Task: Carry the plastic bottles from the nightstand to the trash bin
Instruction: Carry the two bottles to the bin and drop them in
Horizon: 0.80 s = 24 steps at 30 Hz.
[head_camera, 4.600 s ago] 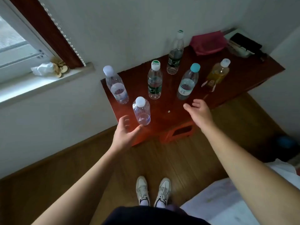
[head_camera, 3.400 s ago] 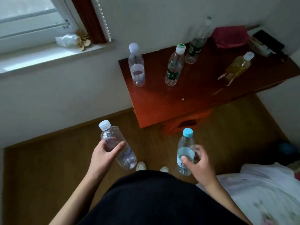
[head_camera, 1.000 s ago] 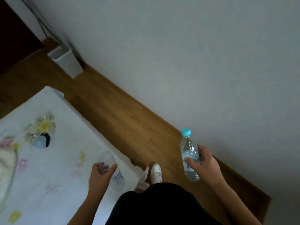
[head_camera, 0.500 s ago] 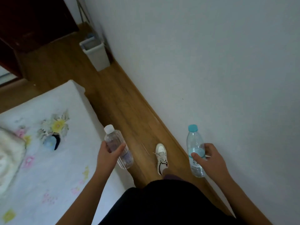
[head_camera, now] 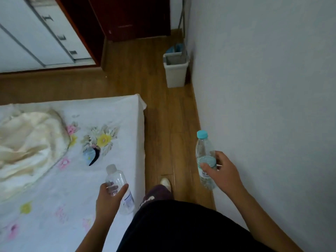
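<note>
- Head view looks down a strip of wooden floor [head_camera: 174, 113] between a bed [head_camera: 76, 179] on the left side and a pale wall [head_camera: 263, 88] on the right.
- Left hand [head_camera: 109, 199] has its grip clenched around a clear bottle with a white cap [head_camera: 119, 186]; thumb and fingers wrap the bottle's middle, and the bottle leans with its cap away from the person, hanging above the bed's near edge.
- Right hand [head_camera: 223, 173] has its grip grasping a clear bottle with a turquoise cap [head_camera: 204, 153]; fingers close over the labelled band, the bottle stands nearly upright, close to the wall and above the floor.
- Both bottles look mostly empty, though the liquid level is hard to judge.
- Trash bin [head_camera: 175, 70], pale and open-topped, stands on the floor against the wall, well apart from both hands and farther up the strip of floor.
- Something blue [head_camera: 175, 49] sits just behind the bin; what it is cannot be told.
- One light shoe [head_camera: 165, 183] shows on the floor between the two hands, below a dark trouser leg.
- Bed carries a floral white sheet, a rumpled cream blanket [head_camera: 27, 142] at its left, and a small blue-and-black item [head_camera: 91, 155] near the printed flowers.
- White wardrobe doors [head_camera: 36, 33] and dark red-brown woodwork [head_camera: 127, 17] fill the far end of the room.
</note>
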Tool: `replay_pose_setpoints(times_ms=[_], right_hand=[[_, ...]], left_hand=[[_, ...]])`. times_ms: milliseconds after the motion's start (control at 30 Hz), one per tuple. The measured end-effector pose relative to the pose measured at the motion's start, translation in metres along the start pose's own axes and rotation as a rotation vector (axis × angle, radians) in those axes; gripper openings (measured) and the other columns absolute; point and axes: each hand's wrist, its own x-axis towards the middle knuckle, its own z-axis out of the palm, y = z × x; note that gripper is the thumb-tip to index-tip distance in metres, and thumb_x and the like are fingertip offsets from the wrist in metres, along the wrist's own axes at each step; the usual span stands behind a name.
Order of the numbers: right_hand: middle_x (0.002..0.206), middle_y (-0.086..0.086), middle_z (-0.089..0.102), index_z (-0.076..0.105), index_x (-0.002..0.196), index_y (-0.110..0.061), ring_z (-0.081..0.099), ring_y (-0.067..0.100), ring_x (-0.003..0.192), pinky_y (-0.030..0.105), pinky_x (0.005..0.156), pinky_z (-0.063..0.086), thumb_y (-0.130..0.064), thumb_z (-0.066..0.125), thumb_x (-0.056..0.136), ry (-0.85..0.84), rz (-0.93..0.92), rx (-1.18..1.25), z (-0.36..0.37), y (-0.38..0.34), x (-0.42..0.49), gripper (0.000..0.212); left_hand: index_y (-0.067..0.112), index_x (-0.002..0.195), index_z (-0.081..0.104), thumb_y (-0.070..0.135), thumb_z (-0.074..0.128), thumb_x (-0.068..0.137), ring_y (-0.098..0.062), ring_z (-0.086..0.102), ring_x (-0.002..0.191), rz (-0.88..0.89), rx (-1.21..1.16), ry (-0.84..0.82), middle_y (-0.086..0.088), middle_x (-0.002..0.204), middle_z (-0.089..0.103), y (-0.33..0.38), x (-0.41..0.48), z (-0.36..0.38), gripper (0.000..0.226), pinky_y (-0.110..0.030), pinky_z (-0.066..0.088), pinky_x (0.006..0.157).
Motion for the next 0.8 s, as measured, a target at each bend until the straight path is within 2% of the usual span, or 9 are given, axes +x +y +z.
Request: replay_pose_setpoints(times_ms=[100,200,233,333,433,500,600,700,800], right_hand=[[0.116,-0.008,0.066,0.054,0.131,-0.023,0.067,0.015,0.102,0.032,0.087,0.059,-0.072,0.066,0.062,-0.064,-0.057,-0.035,0.009,-0.048,0.067,0.086],[0.112,-0.010,0.065,0.053,0.129,-0.024,0.066,0.013,0.100,0.034,0.087,0.059,-0.062,0.071,0.072,-0.103,-0.068,-0.082,0.019,-0.082,0.130,0.071],[0.111,-0.010,0.065,0.054,0.129,-0.025,0.066,0.012,0.099,0.034,0.087,0.059,-0.064,0.071,0.070,-0.101,-0.053,-0.084,0.020,-0.094,0.148,0.073],[0.111,-0.008,0.069,0.056,0.125,-0.025,0.068,0.012,0.096,0.036,0.086,0.060,-0.071,0.070,0.065,-0.076,-0.008,-0.083,0.017,-0.125,0.193,0.077],[0.104,-0.010,0.070,0.058,0.121,-0.027,0.068,0.009,0.092,0.031,0.081,0.058,-0.089,0.065,0.050,-0.017,0.011,-0.045,0.008,-0.150,0.239,0.095],[0.101,-0.012,0.069,0.058,0.121,-0.026,0.067,0.007,0.091,0.032,0.081,0.057,-0.077,0.073,0.057,0.008,0.048,-0.044,0.000,-0.166,0.266,0.083],[0.099,-0.016,0.067,0.055,0.115,-0.034,0.065,0.003,0.089,0.028,0.077,0.054,-0.095,0.059,0.040,0.049,0.070,-0.024,-0.013,-0.188,0.314,0.097],[0.098,-0.020,0.065,0.055,0.111,-0.036,0.064,0.000,0.088,0.030,0.078,0.056,-0.089,0.064,0.045,0.052,0.089,-0.015,-0.021,-0.214,0.374,0.085],[0.095,-0.020,0.067,0.056,0.107,-0.037,0.066,0.001,0.087,0.022,0.071,0.053,-0.088,0.065,0.046,0.027,0.058,-0.007,-0.021,-0.248,0.448,0.080]], left_hand=[[0.009,0.120,0.055,0.050,0.081,0.074,-0.034,0.069,0.102,-0.069,-0.052,0.051,-0.013,0.115,0.072,0.017,0.041,0.002,0.066,-0.049,0.051,0.094],[0.006,0.125,0.054,0.042,0.081,0.080,-0.036,0.069,0.104,-0.094,-0.092,0.063,-0.015,0.118,0.072,0.050,0.093,0.005,0.064,-0.048,0.051,0.094],[0.005,0.126,0.054,0.042,0.081,0.080,-0.035,0.069,0.104,-0.093,-0.098,0.060,-0.015,0.118,0.071,0.067,0.113,0.004,0.065,-0.048,0.051,0.094],[0.008,0.123,0.054,0.046,0.083,0.074,-0.029,0.068,0.099,-0.051,-0.116,0.007,-0.010,0.112,0.071,0.129,0.170,-0.001,0.069,-0.045,0.051,0.091],[0.010,0.118,0.055,0.044,0.086,0.071,-0.028,0.069,0.100,0.037,-0.094,-0.037,-0.007,0.108,0.069,0.201,0.229,-0.002,0.067,-0.043,0.052,0.089],[0.011,0.118,0.056,0.041,0.085,0.075,-0.027,0.069,0.099,0.098,-0.064,-0.038,-0.005,0.108,0.069,0.245,0.261,-0.003,0.059,-0.044,0.054,0.089],[0.013,0.119,0.058,0.043,0.082,0.078,-0.024,0.068,0.097,0.148,-0.057,-0.033,-0.001,0.108,0.069,0.307,0.307,0.000,0.057,-0.042,0.054,0.089],[0.017,0.118,0.056,0.043,0.081,0.078,-0.022,0.066,0.097,0.154,-0.053,-0.040,0.002,0.107,0.067,0.358,0.351,0.011,0.054,-0.041,0.052,0.091],[0.018,0.117,0.054,0.045,0.081,0.078,-0.023,0.066,0.099,0.111,-0.064,-0.024,0.001,0.110,0.067,0.396,0.389,0.020,0.055,-0.042,0.052,0.092]])
